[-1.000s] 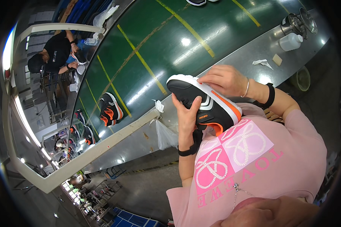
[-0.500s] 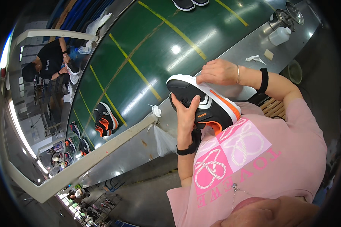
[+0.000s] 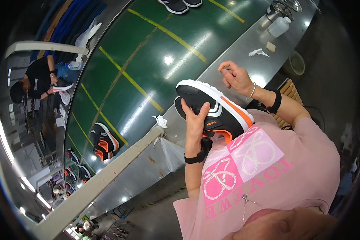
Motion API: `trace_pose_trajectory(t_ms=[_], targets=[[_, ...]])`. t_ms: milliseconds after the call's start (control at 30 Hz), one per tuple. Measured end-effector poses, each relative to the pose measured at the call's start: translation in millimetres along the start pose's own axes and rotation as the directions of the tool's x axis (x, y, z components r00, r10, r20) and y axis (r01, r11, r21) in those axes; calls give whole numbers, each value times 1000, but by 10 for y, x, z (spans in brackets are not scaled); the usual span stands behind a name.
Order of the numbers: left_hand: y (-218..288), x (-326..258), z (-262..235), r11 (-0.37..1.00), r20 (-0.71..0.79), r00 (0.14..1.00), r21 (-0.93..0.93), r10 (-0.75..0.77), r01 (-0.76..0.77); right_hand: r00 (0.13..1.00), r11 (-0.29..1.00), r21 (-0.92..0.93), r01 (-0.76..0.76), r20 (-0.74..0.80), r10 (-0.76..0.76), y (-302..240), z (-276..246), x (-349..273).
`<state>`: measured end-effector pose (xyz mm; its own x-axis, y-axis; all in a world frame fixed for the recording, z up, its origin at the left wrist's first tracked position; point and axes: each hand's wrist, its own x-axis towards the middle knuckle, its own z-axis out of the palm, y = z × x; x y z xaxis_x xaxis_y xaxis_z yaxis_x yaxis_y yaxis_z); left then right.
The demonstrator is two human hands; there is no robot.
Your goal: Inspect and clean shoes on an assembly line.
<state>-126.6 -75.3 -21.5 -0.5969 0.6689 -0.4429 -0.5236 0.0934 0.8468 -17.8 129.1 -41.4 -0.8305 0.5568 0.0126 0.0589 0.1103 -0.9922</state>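
Note:
My left hand (image 3: 194,120) grips a black sneaker (image 3: 224,105) across its upper, thumb and fingers spread over the lacing area. The sneaker has a white sole, an orange lining and an orange strip along the sole. Behind my left fingers shows a dark, white-edged part (image 3: 179,108), seemingly of a second shoe. Off the sole's edge, near the toe end, my right hand (image 3: 238,79) hangs in the air with bent fingers. Its fingertips come together in a pinch; anything between them is too small to make out.
Black-and-orange sneakers (image 3: 105,142) stand on the green belt (image 3: 148,60) with yellow lines; another pair (image 3: 179,5) is farther off. The metal ledge (image 3: 236,60) carries a white bottle (image 3: 279,26), crumpled tissue (image 3: 259,53) and a sponge (image 3: 271,47). A co-worker (image 3: 38,76) handles shoes across the belt.
My right hand has let go of the sole's edge and moved right, away from the sneaker. My left hand keeps its hold. The view has shifted slightly.

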Motion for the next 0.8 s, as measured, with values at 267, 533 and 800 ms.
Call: trace_pose_trajectory(t_ms=[267, 533, 800], targets=[[11, 82, 32, 992, 121, 988, 94, -100, 89, 949, 972, 148, -183, -230, 214, -98, -41, -361], [-18, 152, 63, 989, 91, 989, 107, -112, 103, 822, 973, 79, -217, -523, 226, 268, -703, -365], [53, 298, 251, 989, -61, 993, 96, -105, 111, 409, 910, -169, -379, -913, 0, 663, -2679, -74]])
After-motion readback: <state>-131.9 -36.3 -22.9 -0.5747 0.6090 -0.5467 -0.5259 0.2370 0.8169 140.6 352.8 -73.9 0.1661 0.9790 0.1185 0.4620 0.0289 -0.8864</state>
